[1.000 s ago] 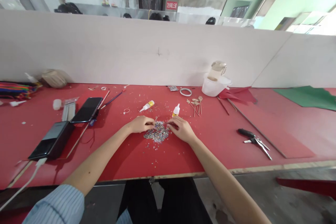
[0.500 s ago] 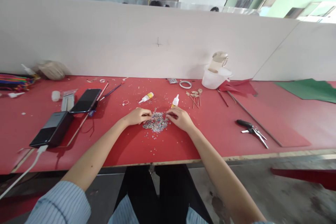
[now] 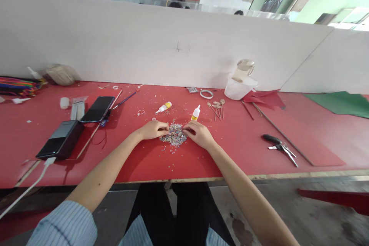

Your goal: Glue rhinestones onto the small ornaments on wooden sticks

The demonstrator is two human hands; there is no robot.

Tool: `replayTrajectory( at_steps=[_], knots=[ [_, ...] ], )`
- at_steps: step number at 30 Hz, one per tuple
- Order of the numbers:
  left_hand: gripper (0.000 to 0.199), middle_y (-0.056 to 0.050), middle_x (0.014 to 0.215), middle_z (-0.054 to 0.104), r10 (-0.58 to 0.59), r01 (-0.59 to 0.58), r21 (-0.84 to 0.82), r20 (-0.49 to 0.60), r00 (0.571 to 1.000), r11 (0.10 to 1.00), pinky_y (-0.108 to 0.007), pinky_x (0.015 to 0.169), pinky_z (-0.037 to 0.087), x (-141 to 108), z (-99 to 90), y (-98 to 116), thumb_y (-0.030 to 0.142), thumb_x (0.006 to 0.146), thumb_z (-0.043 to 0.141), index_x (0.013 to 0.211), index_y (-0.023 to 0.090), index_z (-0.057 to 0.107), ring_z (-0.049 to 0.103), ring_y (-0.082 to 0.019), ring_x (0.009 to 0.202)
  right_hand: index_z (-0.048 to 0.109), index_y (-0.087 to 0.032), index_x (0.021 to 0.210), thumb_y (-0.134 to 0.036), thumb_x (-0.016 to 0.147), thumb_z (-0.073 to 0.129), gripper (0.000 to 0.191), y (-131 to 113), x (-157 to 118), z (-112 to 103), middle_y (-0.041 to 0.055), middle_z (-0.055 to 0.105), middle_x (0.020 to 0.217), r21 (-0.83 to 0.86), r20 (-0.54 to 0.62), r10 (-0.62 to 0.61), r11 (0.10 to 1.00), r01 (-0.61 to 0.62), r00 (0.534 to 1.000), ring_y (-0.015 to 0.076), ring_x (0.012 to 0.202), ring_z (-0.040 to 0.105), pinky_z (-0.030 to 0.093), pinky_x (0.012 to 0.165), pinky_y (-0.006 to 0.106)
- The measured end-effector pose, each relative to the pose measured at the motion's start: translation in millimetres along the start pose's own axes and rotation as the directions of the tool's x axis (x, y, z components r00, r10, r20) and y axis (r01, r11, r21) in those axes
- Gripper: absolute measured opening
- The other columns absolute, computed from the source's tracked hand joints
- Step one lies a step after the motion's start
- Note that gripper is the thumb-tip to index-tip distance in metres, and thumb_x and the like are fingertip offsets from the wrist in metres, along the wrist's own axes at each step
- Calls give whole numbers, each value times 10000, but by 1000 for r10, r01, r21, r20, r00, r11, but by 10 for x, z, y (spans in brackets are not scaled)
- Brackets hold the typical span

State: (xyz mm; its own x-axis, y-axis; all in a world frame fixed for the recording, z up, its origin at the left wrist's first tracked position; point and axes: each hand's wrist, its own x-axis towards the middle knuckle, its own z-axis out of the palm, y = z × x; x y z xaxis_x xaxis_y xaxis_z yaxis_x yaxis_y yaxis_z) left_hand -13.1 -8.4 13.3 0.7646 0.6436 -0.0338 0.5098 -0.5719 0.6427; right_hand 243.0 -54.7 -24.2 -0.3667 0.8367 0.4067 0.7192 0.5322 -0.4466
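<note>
A loose pile of tiny shiny bits, like rhinestones or sequins [image 3: 174, 137], lies on the red tabletop between my hands. My left hand [image 3: 154, 129] rests at the pile's left edge, fingers closed together; anything in them is too small to name. At the pile's right edge is my right hand [image 3: 199, 132], its fingertips pinched, with what they hold hidden. Just behind the right hand a white glue bottle with a yellow label [image 3: 195, 113] points its nozzle upward. Another small glue bottle [image 3: 163, 107] lies on its side beyond the left hand.
To the left are a phone [image 3: 98, 109], a black power bank [image 3: 60, 140] with a white cable, and a paintbrush [image 3: 124, 100]. Rightward stand wooden flower sticks [image 3: 218, 109], a tape ring [image 3: 206, 94], a white tub [image 3: 236, 89] and keys [image 3: 281, 147]. A white partition [image 3: 129, 42] closes the back.
The whole view has shifted slightly, so everything sits a little to the right. Both hands remain at the pile's edges, with only slight finger movement.
</note>
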Motion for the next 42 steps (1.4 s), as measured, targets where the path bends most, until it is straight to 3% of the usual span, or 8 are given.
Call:
replayTrajectory(
  at_steps=[10,18,42],
  knots=[
    [198,17,613,613,14,-14,-28,-4,1000,1000,-216,605,368,10,10,-33,328,855,503,802,183,627,548,-112,586,637,-226,946,-253,894,518,133,83,243,17,50,646,928,-10,13,-34,999,35,999,158,833,607,481,748,270],
    [203,4,675,641,-2,2,24,-16,1000,1000,-224,608,358,18,16,-33,326,854,499,839,186,646,529,-108,586,643,-229,915,-288,887,533,128,146,155,-36,35,640,870,53,52,51,997,-54,997,138,700,575,463,686,262],
    [223,-4,693,646,-17,18,65,-20,1000,998,-244,669,359,6,23,-32,332,865,483,869,178,645,536,-118,612,646,-234,911,-248,891,547,102,108,181,4,33,647,929,22,50,51,998,-52,997,160,870,609,465,798,275]
  ],
)
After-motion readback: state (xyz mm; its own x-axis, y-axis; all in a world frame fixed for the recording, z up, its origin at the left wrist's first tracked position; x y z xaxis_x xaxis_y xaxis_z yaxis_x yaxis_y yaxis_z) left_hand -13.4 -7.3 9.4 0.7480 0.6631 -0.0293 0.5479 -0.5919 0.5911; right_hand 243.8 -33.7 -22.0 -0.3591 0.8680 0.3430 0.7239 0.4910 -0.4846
